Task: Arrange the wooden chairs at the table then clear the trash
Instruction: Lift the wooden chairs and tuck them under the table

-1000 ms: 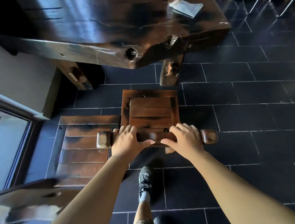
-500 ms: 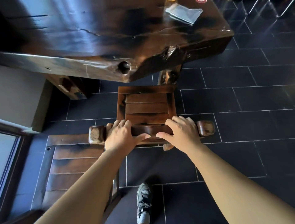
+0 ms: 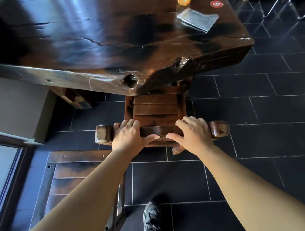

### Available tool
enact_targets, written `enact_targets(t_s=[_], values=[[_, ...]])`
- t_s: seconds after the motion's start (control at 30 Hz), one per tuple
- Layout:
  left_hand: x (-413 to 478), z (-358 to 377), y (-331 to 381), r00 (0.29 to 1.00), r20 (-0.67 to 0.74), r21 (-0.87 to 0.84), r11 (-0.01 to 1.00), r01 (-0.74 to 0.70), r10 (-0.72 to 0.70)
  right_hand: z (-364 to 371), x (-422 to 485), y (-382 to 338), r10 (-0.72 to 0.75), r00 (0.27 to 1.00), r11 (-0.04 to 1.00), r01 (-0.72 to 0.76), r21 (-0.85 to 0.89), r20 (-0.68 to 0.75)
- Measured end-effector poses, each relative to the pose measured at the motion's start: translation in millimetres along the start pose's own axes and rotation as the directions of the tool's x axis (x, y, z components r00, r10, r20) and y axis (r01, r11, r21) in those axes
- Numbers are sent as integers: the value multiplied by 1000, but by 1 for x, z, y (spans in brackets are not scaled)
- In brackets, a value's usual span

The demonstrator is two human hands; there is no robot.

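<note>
My left hand [image 3: 127, 137] and right hand [image 3: 194, 134] are both clamped over the top rail of the small dark-brown slatted wooden chair [image 3: 155, 110] at frame centre, its seat front tucked under the dark slab worktop [image 3: 102, 41]. A grey flat wrapper [image 3: 197, 19] lies upper right on it.

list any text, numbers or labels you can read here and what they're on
"6" or "9", white on a round red sticker at the far right corner of the wooden table; its orientation is unclear.
Orange object at the top edge: cut off, nothing readable.
Flat grey packet on the table: no legible print.
</note>
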State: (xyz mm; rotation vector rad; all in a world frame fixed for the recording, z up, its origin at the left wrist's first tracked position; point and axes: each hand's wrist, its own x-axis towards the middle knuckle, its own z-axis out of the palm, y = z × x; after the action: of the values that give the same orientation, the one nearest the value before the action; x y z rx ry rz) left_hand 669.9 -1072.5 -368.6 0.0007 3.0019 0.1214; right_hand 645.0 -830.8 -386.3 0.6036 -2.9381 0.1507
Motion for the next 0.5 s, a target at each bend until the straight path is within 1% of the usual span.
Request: enact_targets(t_s=[0.33, 0.43, 0.5], values=[[-3, -2, 1, 1000, 29, -8, 1000, 9, -9, -1, -1, 0, -5, 1000, 1000, 5, -21, 19], [-2, -4, 2, 999, 38, -19, 1000, 16, -15, -6, 1, -2, 12, 999, 1000, -11, -19, 51], [-3, -9, 4, 996, 80, -56, 998, 33, -28, -13, 2, -4, 33, 995, 999, -33, 1, 95]])
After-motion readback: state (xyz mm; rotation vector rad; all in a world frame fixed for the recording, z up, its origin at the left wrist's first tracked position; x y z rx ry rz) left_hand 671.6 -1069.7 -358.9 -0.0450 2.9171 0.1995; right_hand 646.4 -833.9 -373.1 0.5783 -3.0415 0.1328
